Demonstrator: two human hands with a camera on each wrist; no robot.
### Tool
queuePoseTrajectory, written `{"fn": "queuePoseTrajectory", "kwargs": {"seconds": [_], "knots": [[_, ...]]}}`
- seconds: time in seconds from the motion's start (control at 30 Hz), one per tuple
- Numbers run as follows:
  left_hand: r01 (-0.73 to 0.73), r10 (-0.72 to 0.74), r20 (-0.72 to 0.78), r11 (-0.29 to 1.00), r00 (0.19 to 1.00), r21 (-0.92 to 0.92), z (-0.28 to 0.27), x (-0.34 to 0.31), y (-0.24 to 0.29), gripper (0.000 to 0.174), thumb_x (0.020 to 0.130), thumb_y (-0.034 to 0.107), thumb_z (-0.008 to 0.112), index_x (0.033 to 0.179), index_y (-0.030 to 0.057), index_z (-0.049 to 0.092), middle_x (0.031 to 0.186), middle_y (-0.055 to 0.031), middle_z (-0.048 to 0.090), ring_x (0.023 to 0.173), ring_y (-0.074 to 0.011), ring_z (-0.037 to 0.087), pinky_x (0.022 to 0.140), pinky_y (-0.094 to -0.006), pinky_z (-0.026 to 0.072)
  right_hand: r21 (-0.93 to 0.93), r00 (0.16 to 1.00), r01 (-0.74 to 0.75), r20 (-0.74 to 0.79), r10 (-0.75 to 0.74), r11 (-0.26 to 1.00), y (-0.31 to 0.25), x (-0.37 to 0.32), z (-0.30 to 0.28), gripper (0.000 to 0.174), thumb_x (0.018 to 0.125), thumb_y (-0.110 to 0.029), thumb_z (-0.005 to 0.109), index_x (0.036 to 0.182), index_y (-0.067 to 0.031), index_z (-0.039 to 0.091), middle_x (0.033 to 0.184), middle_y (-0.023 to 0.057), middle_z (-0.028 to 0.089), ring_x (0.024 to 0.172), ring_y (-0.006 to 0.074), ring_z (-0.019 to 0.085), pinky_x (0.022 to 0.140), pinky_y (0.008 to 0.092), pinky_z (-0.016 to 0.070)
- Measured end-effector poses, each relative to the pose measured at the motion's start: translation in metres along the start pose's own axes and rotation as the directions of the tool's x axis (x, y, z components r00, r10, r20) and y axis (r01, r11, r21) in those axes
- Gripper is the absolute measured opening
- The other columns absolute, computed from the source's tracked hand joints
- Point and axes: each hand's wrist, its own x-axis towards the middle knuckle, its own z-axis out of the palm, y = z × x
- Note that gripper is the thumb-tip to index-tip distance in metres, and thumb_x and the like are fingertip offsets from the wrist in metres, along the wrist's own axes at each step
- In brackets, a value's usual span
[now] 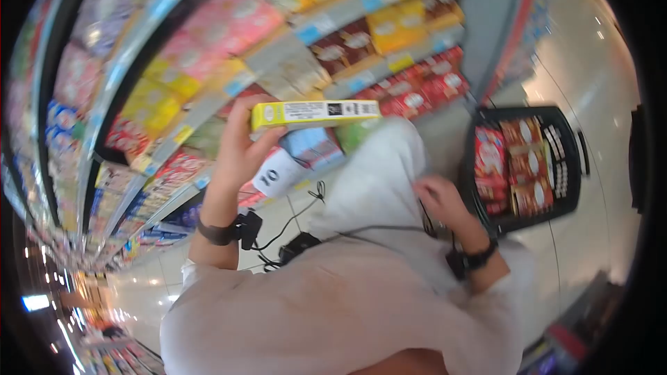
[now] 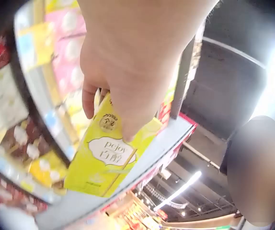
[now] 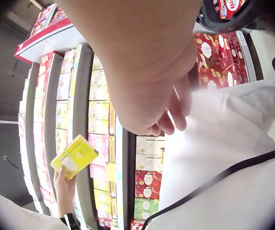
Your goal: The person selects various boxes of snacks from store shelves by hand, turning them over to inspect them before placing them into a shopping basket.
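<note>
A yellow-green pejoy box (image 1: 316,114) is gripped at one end by the left hand (image 1: 240,140), in front of the shelves. In the left wrist view the box (image 2: 104,155) shows its printed front, and the left hand (image 2: 128,72) pinches its top edge between thumb and fingers. The right wrist view shows the same box (image 3: 75,157) held up by the left hand (image 3: 64,189). Over the light trousers hangs the right hand (image 1: 445,201), holding nothing, its fingers loosely bent; the right hand (image 3: 147,96) appears large in the right wrist view.
Shelves (image 1: 278,52) of colourful snack boxes curve along the front and left. On the right a black basket (image 1: 573,167) on the tiled floor holds several red and brown packs (image 1: 529,167). Black cables (image 1: 278,236) hang by the body. A white card (image 1: 269,175) reads 10.
</note>
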Motion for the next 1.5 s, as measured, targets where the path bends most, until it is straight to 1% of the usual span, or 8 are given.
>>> {"fn": "queuePoseTrajectory", "kwargs": {"seconds": [0.13,0.3,0.43,0.57,0.63,0.77,1.17,1.5], "knots": [[0.223,-0.113,0.284,0.893,0.952,-0.392,0.119,-0.021,-0.018,0.037,0.087,0.003,0.065,0.119,0.0009,0.047,0.108,-0.0096,0.056,0.103,-0.0159,0.055,0.092,-0.0296,0.0436,0.727,0.934,-0.313,0.118,0.338,0.611,0.017,-0.004,0.003,0.049,0.100,-0.044,0.040,0.134,-0.0096,0.044,0.122,0.0104,0.058,0.101,0.0255,0.062,0.080,0.0347,0.0523],[0.100,0.042,0.410,0.942,0.911,-0.320,0.211,-0.045,-0.050,0.038,0.088,0.007,0.065,0.120,0.0014,0.046,0.104,-0.0103,0.058,0.097,-0.0157,0.058,0.087,-0.0300,0.0464,0.941,0.912,-0.281,0.200,0.359,0.189,0.009,-0.014,-0.022,0.059,0.101,-0.053,0.026,0.137,-0.0096,0.043,0.126,0.0115,0.056,0.113,0.0246,0.057,0.084,0.0352,0.0522],[0.234,-0.161,0.432,0.965,0.887,-0.121,0.239,-0.043,-0.059,0.050,0.078,0.015,0.074,0.120,0.0044,0.047,0.106,-0.0116,0.059,0.096,-0.0231,0.061,0.081,-0.0346,0.0492,0.876,0.851,-0.274,0.029,0.524,0.397,0.024,-0.015,-0.026,0.055,0.102,-0.047,0.034,0.126,-0.0018,0.054,0.115,0.0130,0.060,0.104,0.0222,0.061,0.080,0.0337,0.0527],[-0.111,0.160,0.290,0.978,0.944,-0.179,0.245,-0.042,-0.071,0.059,0.070,0.019,0.076,0.120,0.0045,0.048,0.108,-0.0149,0.058,0.097,-0.0333,0.060,0.084,-0.0385,0.0488,0.870,0.849,-0.293,0.045,0.526,0.397,0.037,-0.017,-0.029,0.053,0.102,-0.044,0.034,0.123,-0.0004,0.054,0.115,0.0136,0.061,0.104,0.0206,0.061,0.081,0.0350,0.0522],[0.044,0.048,0.365,0.970,0.930,-0.239,0.243,-0.042,-0.075,0.061,0.069,0.016,0.074,0.123,0.0049,0.046,0.113,-0.0160,0.057,0.102,-0.0336,0.059,0.086,-0.0385,0.0487,0.766,0.900,-0.264,-0.023,0.435,0.586,0.044,-0.018,-0.025,0.051,0.103,-0.042,0.033,0.119,0.0001,0.057,0.115,0.0134,0.062,0.105,0.0207,0.060,0.086,0.0350,0.0499],[-0.110,0.191,0.211,0.933,0.959,-0.343,0.244,-0.043,-0.091,0.062,0.073,0.016,0.071,0.128,0.0052,0.044,0.123,-0.0177,0.052,0.110,-0.0349,0.057,0.094,-0.0393,0.0459,0.377,0.962,-0.123,-0.180,0.203,0.918,0.040,-0.012,-0.022,0.053,0.100,-0.043,0.038,0.113,0.0028,0.059,0.112,0.0107,0.061,0.106,0.0195,0.056,0.097,0.0315,0.0392],[0.022,0.010,0.126,0.969,0.992,-0.247,0.228,-0.049,-0.101,0.045,0.080,0.024,0.061,0.120,0.0067,0.049,0.109,-0.0166,0.054,0.100,-0.0387,0.055,0.083,-0.0425,0.0475,0.395,0.997,0.042,-0.069,-0.016,0.918,0.048,0.013,-0.012,0.054,0.097,-0.045,0.039,0.113,0.0045,0.055,0.121,0.0168,0.051,0.115,0.0269,0.050,0.103,0.0380,0.0347],[0.189,-0.182,0.056,0.894,0.982,-0.407,0.209,-0.062,-0.107,0.035,0.086,0.023,0.056,0.115,0.0032,0.053,0.108,-0.0170,0.058,0.101,-0.0339,0.057,0.091,-0.0379,0.0447,0.053,0.975,0.220,-0.051,-0.218,0.974,-0.005,0.024,0.001,0.039,0.082,-0.012,0.057,0.119,0.0006,0.053,0.126,0.0158,0.050,0.120,0.0295,0.048,0.105,0.0384,0.0343]]}}
